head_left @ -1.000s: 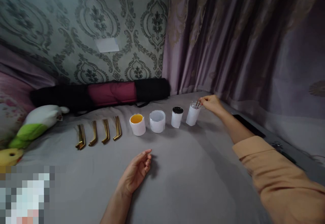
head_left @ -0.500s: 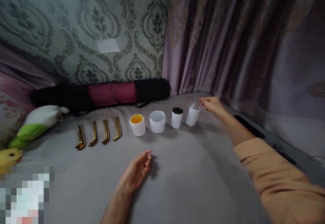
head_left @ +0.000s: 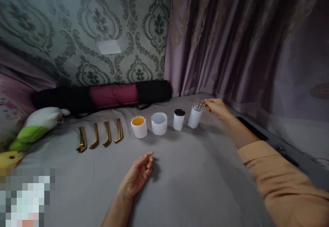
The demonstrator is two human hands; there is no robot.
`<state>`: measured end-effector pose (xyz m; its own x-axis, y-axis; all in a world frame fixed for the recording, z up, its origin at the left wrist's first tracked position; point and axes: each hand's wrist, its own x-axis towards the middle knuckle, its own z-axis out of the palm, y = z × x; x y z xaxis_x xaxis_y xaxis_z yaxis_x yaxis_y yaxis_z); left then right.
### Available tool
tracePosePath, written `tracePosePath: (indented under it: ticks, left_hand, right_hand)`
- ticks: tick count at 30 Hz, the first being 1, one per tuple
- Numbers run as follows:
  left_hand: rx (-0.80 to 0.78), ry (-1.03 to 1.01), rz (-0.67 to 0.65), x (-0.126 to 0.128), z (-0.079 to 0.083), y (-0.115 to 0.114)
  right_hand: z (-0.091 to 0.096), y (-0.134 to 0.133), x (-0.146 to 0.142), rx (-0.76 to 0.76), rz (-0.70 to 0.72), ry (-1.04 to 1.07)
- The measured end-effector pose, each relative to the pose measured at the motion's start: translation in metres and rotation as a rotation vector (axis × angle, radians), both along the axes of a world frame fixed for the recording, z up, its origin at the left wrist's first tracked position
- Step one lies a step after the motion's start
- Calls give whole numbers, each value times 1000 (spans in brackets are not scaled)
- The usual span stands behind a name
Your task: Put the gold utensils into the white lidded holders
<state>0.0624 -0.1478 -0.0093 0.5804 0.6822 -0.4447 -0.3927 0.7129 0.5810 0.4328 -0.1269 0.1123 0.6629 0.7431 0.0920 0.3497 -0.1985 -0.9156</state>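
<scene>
My right hand (head_left: 214, 107) reaches to the rim of a white-wrapped glass jar (head_left: 195, 117) at the right end of a row. Its fingers pinch thin brown rods (head_left: 199, 105) that stick up from the jar's mouth; their lower ends are hidden inside. Resting palm-up near the middle of the bed, my left hand (head_left: 141, 172) is empty, with loosely curled fingers. Also in the row are a white cup with an orange inside (head_left: 139, 131), a wide whitish cup (head_left: 159, 127) and a white-wrapped can with a dark inside (head_left: 179, 121).
Several bundles of thin gold-coloured bent rods (head_left: 106, 134) lie left of the cups on the grey sheet (head_left: 185, 186). A long black and maroon bag (head_left: 113, 96) lies along the wall. Plush toys (head_left: 38, 122) sit at left; a dark flat object (head_left: 252, 128) is at right.
Hardly anything differs. My right hand stays at the jar's rim with its fingers shifted very slightly, and my left hand has not moved.
</scene>
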Motion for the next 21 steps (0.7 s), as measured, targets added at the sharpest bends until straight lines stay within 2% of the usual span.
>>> tracePosePath:
  ticks: [13,21]
  left_hand:
    - [-2,-18,4,0,0,0]
    - [1,-26,11,0,0,-1]
  right_hand:
    - [-1,-8,6,74,-66,9]
    - [2,-20,-3,149,-125,79]
